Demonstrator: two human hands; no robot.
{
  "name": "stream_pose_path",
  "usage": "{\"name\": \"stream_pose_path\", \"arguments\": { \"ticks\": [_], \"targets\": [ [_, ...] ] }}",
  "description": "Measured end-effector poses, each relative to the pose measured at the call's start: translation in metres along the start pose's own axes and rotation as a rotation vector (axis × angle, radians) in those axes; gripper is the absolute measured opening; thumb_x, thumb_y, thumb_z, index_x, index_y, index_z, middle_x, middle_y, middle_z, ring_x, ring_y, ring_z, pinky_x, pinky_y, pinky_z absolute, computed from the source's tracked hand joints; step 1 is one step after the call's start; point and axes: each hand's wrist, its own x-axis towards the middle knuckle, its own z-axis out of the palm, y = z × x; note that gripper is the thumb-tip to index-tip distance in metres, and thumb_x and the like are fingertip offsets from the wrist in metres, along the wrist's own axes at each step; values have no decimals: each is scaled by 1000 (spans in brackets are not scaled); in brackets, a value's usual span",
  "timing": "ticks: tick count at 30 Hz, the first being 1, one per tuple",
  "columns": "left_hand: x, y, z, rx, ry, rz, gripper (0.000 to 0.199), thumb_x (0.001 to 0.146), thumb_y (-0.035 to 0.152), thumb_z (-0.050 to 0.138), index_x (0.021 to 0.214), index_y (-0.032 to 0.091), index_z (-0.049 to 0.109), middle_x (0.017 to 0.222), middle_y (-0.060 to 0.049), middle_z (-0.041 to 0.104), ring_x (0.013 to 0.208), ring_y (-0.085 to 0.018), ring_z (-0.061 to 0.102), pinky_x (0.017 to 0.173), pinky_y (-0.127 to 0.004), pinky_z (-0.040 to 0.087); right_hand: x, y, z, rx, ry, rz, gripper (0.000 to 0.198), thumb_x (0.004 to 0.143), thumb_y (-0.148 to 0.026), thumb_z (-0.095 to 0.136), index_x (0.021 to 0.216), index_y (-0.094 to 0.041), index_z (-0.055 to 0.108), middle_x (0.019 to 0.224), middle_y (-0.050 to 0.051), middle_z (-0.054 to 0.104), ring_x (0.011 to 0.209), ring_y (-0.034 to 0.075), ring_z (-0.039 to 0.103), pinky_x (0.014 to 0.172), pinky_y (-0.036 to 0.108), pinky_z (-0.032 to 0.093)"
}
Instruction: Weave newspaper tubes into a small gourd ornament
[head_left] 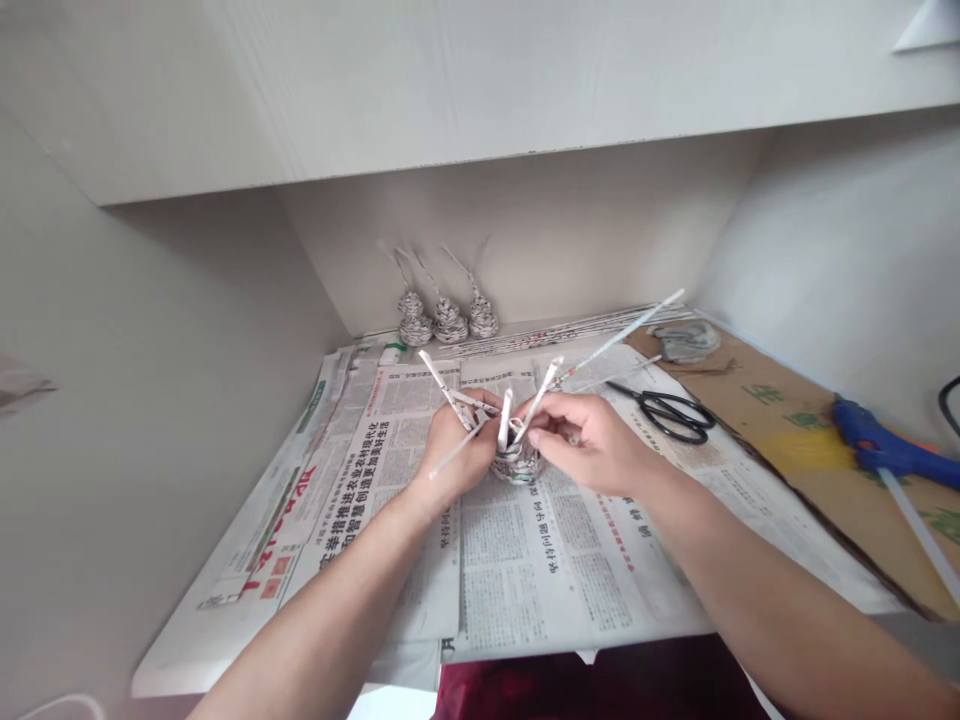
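Between my hands sits a small round woven basket point(517, 466) of rolled newspaper, with several paper strips sticking up and out from its top. My left hand point(459, 448) grips its left side, fingers closed and partly hidden behind the strips. On the right, my right hand point(589, 440) pinches at the base of a strip by the rim, thumb and forefinger together. One long paper tube point(626, 333) slants up and away to the right from behind this hand. The far side of the weaving is hidden.
Three woven paper gourds point(450, 318) with long stems stand at the back wall beside a row of paper tubes point(555, 334). Newspaper point(510, 580) covers the table. Black scissors point(670, 412), cardboard point(765, 400) and a blue glue gun point(892, 445) lie right. A panel point(480, 90) overhangs.
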Motion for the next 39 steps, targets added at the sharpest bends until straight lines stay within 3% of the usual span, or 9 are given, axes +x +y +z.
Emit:
{"name": "stream_pose_path", "arguments": {
  "ticks": [6, 11, 15, 19, 22, 27, 30, 35, 39],
  "targets": [
    [-3, -1, 2, 78, -4, 69, 12, 74, 12, 58, 80, 18, 65, 80, -2, 68, 75, -15, 63, 68, -25, 49, 2, 16, 3, -216, 107, -200, 15, 83, -13, 57, 88, -21, 69, 85, 3, 66, 76, 13, 60, 70, 27, 46],
    [-4, -4, 5, 108, 29, 88, 12, 75, 12, 58, 82, 18, 65, 83, -3, 67, 76, -15, 64, 65, -24, 49, -2, 13, 12, -237, 255, -75, 5, 79, -15, 60, 79, -20, 61, 75, 0, 62, 64, 12, 57, 62, 25, 45],
    [-4, -6, 9, 83, 79, 45, 10, 76, 14, 57, 82, 18, 64, 81, -3, 67, 73, -15, 64, 61, -23, 48, -1, 16, 21, 13, 359, 127, 4, 81, -22, 59, 83, -21, 56, 75, 1, 64, 66, 14, 60, 61, 27, 47],
    [-4, -5, 10, 73, 112, 89, 11, 75, 12, 56, 79, 18, 64, 83, -3, 67, 74, -15, 63, 63, -24, 47, 6, 24, 25, 442, 404, 312, 24, 76, -26, 66, 94, -22, 51, 75, -1, 65, 64, 15, 62, 53, 24, 46],
    [-4, -4, 10, 57, 110, 116, 12, 74, 10, 57, 78, 19, 65, 84, -3, 67, 76, -15, 63, 67, -25, 48, 8, 26, 24, 564, 369, 320, 24, 74, -27, 68, 93, -19, 57, 72, -1, 64, 62, 13, 60, 51, 23, 45],
    [-4, -1, 8, 65, 94, 133, 14, 74, 11, 60, 80, 20, 68, 83, -2, 67, 80, -16, 63, 73, -27, 48, 3, 22, 23, 419, 322, 158, 9, 80, -24, 63, 86, -18, 63, 78, 2, 66, 73, 15, 64, 68, 28, 51],
    [-4, 2, 5, 85, 73, 169, 15, 75, 10, 59, 81, 20, 70, 83, -3, 66, 81, -17, 62, 77, -29, 48, 1, 23, 24, 346, 303, 115, 9, 83, -23, 59, 90, -19, 63, 83, 4, 66, 75, 16, 64, 68, 29, 53],
    [-4, 2, 4, 81, 81, 179, 19, 74, 8, 58, 81, 20, 70, 83, -3, 66, 79, -17, 62, 76, -29, 47, 3, 28, 21, 375, 262, 135, 14, 83, -24, 59, 95, -19, 63, 85, 4, 65, 72, 14, 63, 63, 28, 56],
    [-3, 3, 4, 64, 56, 193, 19, 74, 7, 58, 79, 20, 70, 81, -2, 67, 80, -16, 62, 78, -29, 47, 4, 24, 9, 333, 205, 233, 10, 82, -24, 60, 91, -19, 62, 75, 2, 65, 64, 13, 63, 59, 27, 56]
  ]
}}
